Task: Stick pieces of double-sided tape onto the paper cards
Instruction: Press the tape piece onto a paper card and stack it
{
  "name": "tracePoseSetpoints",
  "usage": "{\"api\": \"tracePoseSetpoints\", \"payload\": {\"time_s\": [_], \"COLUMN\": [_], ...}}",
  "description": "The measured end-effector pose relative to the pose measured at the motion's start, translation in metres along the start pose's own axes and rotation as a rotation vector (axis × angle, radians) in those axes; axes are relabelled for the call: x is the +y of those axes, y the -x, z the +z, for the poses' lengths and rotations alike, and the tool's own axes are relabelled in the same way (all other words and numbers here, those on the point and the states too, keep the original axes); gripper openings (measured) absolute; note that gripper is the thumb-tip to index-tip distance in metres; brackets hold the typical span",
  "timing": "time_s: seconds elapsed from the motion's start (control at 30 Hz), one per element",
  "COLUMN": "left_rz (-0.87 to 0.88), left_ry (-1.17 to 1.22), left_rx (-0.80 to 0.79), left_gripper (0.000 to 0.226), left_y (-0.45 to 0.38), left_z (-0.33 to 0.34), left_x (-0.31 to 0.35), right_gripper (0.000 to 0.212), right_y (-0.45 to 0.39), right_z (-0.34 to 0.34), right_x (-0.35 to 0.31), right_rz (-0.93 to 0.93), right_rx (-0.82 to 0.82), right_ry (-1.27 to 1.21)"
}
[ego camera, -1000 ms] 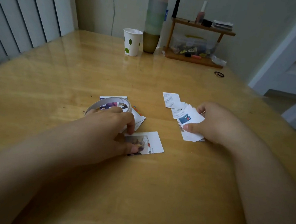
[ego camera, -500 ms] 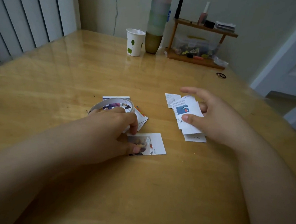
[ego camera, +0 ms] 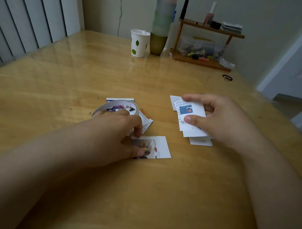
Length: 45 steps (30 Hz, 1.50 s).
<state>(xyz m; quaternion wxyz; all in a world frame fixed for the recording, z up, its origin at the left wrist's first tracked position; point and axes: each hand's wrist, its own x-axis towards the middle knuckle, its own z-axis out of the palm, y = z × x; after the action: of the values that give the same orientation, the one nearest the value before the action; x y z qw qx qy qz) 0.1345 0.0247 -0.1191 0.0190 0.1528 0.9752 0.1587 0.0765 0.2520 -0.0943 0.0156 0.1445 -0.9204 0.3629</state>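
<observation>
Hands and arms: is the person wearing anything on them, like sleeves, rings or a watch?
No. The left hand and right hand are bare, with no gloves, and I see no rings. Both forearms are bare as far as the picture shows, with no sleeves, watch or bracelet in view. The fingernails look short and plain.

One head-worn wide-angle view, close above the wooden table [ego camera: 78, 73], facing forward and down; far wall and shelf rack [ego camera: 205, 44] at top.

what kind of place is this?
Most likely a room at home: a wooden table against the wall, a small shelf of cosmetics, a paper cup, vertical blinds.
</observation>
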Motion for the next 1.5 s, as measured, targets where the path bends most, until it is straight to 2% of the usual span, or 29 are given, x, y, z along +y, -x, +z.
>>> {"api": "tracePoseSetpoints", "payload": {"time_s": [0.07, 0.27, 0.37, 0.5, 0.6, 0.7, 0.77, 0.87, 0.97, 1.1, 1.23, 1.37, 1.5], "left_rz": [0.001, 0.003, -0.021, -0.044, -0.057, -0.070, -0.071, -0.066, -0.060, -0.059, -0.050, -0.048, -0.021], "left_ry": [0.001, -0.019, -0.015, -0.034, -0.052, -0.074, -0.112, -0.129, -0.153, -0.154, -0.136, -0.106, -0.082], "left_rx": [-0.006, -0.004, -0.018, -0.053, -0.065, -0.051, -0.042, -0.022, -0.003, -0.003, -0.003, -0.037, -0.044], "left_gripper": [0.028, 0.027, 0.027, 0.030, 0.031, 0.034, 0.038, 0.039, 0.038, 0.038, 0.044, 0.043, 0.022], "left_y": [0.000, 0.001, 0.002, 0.002, 0.003, 0.002, 0.000, -0.001, -0.001, 0.001, 0.003, 0.004, 0.005], "left_z": [0.000, -0.002, -0.004, -0.008, -0.010, -0.008, -0.006, -0.003, 0.000, 0.001, 0.000, -0.003, -0.006], "left_x": [0.000, 0.002, 0.003, 0.005, 0.005, 0.002, 0.002, 0.003, 0.005, 0.010, 0.012, 0.011, 0.007], "right_gripper": [0.030, 0.024, 0.013, 0.012, 0.006, 0.007, 0.004, 0.011, 0.012, 0.007, 0.027, 0.041, 0.036], "right_y": [-0.001, -0.001, -0.003, -0.003, -0.001, 0.003, 0.006, 0.010, 0.012, 0.013, 0.015, 0.016, 0.018], "right_z": [0.000, 0.000, 0.000, 0.000, -0.005, -0.003, 0.000, 0.003, 0.009, 0.018, 0.027, 0.033, 0.033], "right_x": [0.000, 0.000, 0.003, 0.003, -0.003, -0.012, -0.020, -0.027, -0.029, -0.027, -0.026, -0.027, -0.029], "right_rz": [0.008, 0.044, 0.042, 0.025, 0.035, 0.080, 0.138, 0.222, 0.253, 0.283, 0.252, 0.232, 0.221], "right_rx": [0.020, 0.073, 0.150, 0.236, 0.281, 0.223, 0.128, -0.085, -0.219, -0.224, -0.232, -0.253, -0.239], "right_ry": [0.039, -0.050, 0.033, 0.147, 0.073, -0.277, -0.489, -0.593, -0.531, -0.388, -0.155, -0.097, -0.044]}}
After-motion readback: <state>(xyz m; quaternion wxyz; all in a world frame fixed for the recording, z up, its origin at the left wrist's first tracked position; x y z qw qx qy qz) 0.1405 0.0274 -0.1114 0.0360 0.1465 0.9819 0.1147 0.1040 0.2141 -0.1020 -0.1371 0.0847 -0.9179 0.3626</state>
